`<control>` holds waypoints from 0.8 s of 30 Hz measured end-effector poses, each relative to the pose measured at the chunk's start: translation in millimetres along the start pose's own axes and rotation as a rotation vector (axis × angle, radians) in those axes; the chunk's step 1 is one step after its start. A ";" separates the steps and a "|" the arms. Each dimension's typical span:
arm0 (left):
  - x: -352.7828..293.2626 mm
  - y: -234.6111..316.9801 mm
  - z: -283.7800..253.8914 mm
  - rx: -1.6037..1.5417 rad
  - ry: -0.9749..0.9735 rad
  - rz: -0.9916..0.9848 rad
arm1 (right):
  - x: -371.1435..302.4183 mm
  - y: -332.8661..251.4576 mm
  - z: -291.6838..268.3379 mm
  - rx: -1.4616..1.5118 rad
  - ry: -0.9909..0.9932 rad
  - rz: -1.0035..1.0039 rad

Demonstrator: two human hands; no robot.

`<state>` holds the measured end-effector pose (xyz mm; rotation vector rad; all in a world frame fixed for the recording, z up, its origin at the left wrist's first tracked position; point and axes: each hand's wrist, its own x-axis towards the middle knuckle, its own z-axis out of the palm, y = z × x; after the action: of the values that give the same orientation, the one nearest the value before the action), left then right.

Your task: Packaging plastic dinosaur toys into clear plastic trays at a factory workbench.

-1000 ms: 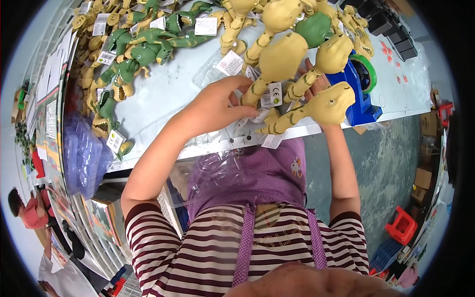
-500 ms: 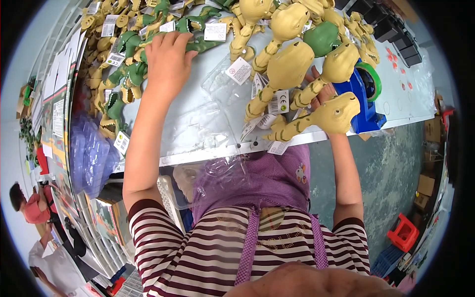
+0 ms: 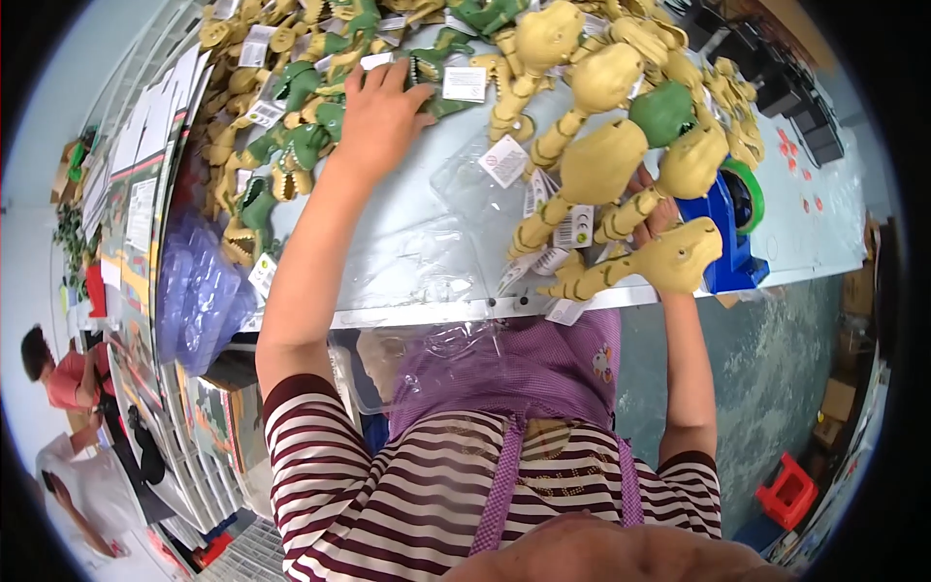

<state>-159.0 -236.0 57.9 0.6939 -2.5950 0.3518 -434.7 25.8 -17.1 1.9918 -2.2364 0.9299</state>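
Note:
My left hand (image 3: 381, 118) lies over a green toy dinosaur (image 3: 448, 105) on the far side of the table, its fingers curled over the toy and the thumb to the right. Beside it are several green and tan toy dinosaurs with open toothed jaws (image 3: 308, 144) and white paper tags. My right hand (image 3: 661, 219) is mostly hidden behind a cluster of long-necked tan toy dinosaurs (image 3: 603, 163), whose heads rise toward me. A few of its fingertips show between the necks; their grip is hidden. The nearest tan head (image 3: 687, 254) overlaps my right wrist.
A blue tape dispenser (image 3: 720, 233) with green tape (image 3: 745, 197) stands right of my right hand. Clear plastic trays (image 3: 451, 184) lie mid-table; stacked clear plastic shells (image 3: 199, 291) are at the left. Black boxes (image 3: 805, 107) line the far right. Two people are at the left edge.
The whole view has shifted, so the table and toys sit further right and slightly lower. Both hands keep about the same places among the toys.

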 end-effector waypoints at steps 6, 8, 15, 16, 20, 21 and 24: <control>-28.5 -43.3 -67.4 -0.084 0.215 -0.266 | 0.3 0.1 -3.9 0.045 -0.020 -0.005; -58.5 -74.5 -76.3 -0.209 0.038 -0.483 | 0.6 -0.3 -5.1 0.013 -0.045 0.016; -116.4 -67.1 -67.2 0.073 -0.414 -0.615 | 0.9 -7.6 -4.4 0.056 -0.008 -0.003; -120.7 -67.5 -53.2 0.132 -0.395 -0.642 | 0.9 -11.2 -7.0 0.055 -0.012 0.008; -114.5 -64.3 -31.0 0.110 -0.269 -0.795 | -1.7 -12.6 -6.9 0.082 0.002 0.014; -118.9 -73.8 -26.3 0.105 -0.263 -0.795 | -0.6 -12.9 -7.3 0.075 0.005 0.012; -116.3 -88.9 -37.4 0.000 -0.045 -0.882 | 0.3 -13.9 -7.5 0.040 -0.009 0.010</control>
<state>-8.9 -250.0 48.2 1.7304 -2.0479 0.0481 -424.9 28.6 -5.0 2.0066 -2.2526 0.9768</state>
